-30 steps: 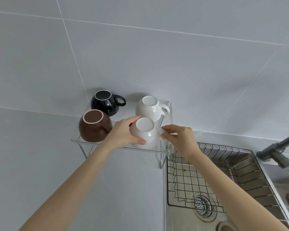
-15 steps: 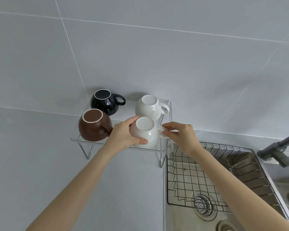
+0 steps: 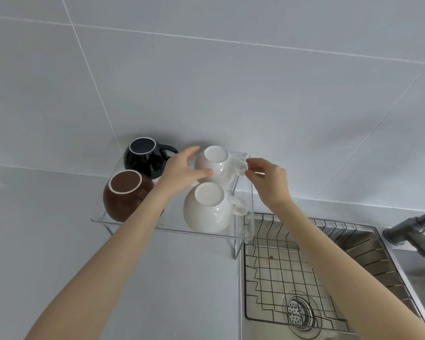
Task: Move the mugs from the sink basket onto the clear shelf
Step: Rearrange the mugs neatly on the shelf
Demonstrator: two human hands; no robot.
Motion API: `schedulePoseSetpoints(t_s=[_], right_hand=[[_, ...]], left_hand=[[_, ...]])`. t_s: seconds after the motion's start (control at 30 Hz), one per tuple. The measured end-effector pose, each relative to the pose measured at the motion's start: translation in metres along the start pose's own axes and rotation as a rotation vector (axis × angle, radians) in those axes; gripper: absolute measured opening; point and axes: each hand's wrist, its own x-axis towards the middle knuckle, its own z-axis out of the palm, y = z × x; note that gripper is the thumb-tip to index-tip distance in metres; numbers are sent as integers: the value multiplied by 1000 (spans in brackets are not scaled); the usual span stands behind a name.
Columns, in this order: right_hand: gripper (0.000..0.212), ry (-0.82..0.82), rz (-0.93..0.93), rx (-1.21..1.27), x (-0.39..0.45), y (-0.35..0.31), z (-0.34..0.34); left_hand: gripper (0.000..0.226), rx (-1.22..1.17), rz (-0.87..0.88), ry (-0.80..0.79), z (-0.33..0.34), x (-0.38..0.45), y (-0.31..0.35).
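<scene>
All 4 mugs stand upside down on the clear shelf (image 3: 172, 229): the black mug (image 3: 142, 155) far left, the brown mug (image 3: 123, 195) near left, and 2 white ones on the right. My left hand (image 3: 182, 171) curls around the far white mug (image 3: 217, 168), thumb on its near side. My right hand (image 3: 268, 180) has bent fingertips at that mug's handle (image 3: 241, 165); I cannot tell whether they pinch it. The near white mug (image 3: 206, 212) stands free. The sink basket (image 3: 280, 266) lies near right.

Your left hand (image 3: 182, 170) is covering the rear white mug (image 3: 221, 168) under its grip, its forearm (image 3: 133, 236) hiding the brown mug's (image 3: 123, 195) grip-side edge.
</scene>
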Motion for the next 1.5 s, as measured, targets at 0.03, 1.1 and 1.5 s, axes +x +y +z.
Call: schedulePoseSetpoints(t_s=[0.03, 1.1, 1.5], right_hand=[[26, -1, -3, -15, 4, 2, 4], [22, -49, -12, -66, 31, 12, 11], [28, -166, -90, 51, 5, -52, 6]], left_hand=[[75, 13, -10, -6, 2, 7, -1], [56, -83, 59, -30, 10, 26, -14], [63, 69, 141, 61, -43, -3, 10]])
